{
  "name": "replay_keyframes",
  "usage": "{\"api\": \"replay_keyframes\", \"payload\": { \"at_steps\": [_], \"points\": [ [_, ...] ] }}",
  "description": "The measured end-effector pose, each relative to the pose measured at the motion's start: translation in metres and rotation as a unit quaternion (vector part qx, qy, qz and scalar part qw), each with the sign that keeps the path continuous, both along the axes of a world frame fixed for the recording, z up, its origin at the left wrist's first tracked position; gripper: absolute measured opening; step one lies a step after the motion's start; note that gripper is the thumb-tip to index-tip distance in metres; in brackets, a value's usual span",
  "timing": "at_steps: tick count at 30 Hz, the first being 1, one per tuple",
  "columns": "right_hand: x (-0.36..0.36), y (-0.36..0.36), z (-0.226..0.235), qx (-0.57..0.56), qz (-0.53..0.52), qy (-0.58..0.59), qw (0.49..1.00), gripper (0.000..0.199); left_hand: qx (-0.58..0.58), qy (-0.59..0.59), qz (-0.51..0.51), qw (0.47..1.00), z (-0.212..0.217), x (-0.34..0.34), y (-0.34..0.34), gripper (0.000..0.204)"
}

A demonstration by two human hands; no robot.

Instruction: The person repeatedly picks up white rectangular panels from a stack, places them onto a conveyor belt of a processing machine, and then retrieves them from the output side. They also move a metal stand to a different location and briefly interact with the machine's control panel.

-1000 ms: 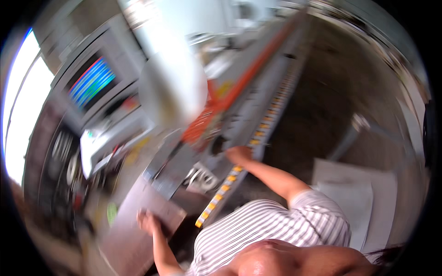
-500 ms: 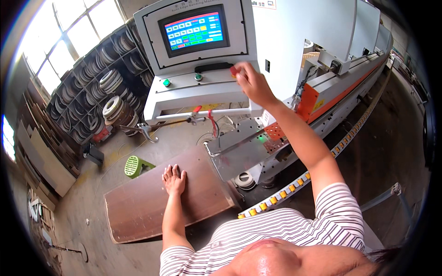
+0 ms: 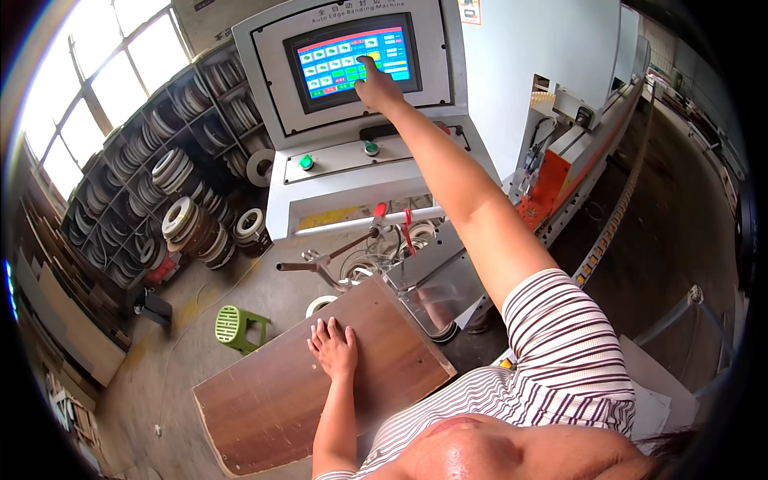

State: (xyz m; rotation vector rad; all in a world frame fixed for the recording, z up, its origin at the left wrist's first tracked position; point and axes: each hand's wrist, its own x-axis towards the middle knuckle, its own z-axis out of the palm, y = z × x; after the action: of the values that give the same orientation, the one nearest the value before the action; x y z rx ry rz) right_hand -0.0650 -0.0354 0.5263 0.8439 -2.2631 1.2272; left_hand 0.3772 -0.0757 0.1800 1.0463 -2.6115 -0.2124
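My right arm reaches up to the machine's control panel [image 3: 268,96]. On its lit touchscreen [image 3: 318,53], full of coloured icons, rests or hovers the extended index finger of my right hand [image 3: 379,86]; contact itself is too small to tell. The thumb stands apart from the index finger, and the hand holds nothing. A brown wood-grain board or tabletop [image 3: 264,400] lies below, with my left hand [image 3: 334,350] flat on it, fingers spread. Green buttons [image 3: 306,162] sit on the ledge under the screen. My right forearm partly covers a red button [image 3: 442,128].
A green plastic stool [image 3: 233,326] stands beyond the brown top. Reels of edge tape [image 3: 178,218] fill racks and stacks at left. A metal arm with a red handle [image 3: 379,210] juts out under the panel. The orange and grey machine bed [image 3: 552,186] runs off to the right.
My right hand has left the red button on the ledge and moved up to the touchscreen. My left hand stays flat on the brown surface. The view has shifted.
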Motion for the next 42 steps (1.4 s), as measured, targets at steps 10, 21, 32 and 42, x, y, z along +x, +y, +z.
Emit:
{"api": "replay_keyframes", "payload": {
  "at_steps": [10,21,32,42],
  "points": [
    [0.165,0.149,-0.020,-0.157,0.201,-0.085,0.963,0.047,0.001,-0.007,-0.032,0.999,0.001,0.009,-0.016,0.051],
    [0.551,0.470,-0.376,-0.087,-0.432,-0.356,0.824,0.022,0.180,0.136,-0.309,0.924,-0.021,-0.002,0.001,0.042],
    [0.816,0.591,-0.538,-0.234,-0.786,-0.366,0.441,0.034,0.524,-0.201,-0.647,0.516,0.002,0.018,0.357,0.030],
    [0.890,0.794,-0.624,-0.258,-0.872,-0.293,0.294,0.063,0.581,-0.565,-0.449,0.376,-0.185,0.143,0.610,0.046]
  ]
}}
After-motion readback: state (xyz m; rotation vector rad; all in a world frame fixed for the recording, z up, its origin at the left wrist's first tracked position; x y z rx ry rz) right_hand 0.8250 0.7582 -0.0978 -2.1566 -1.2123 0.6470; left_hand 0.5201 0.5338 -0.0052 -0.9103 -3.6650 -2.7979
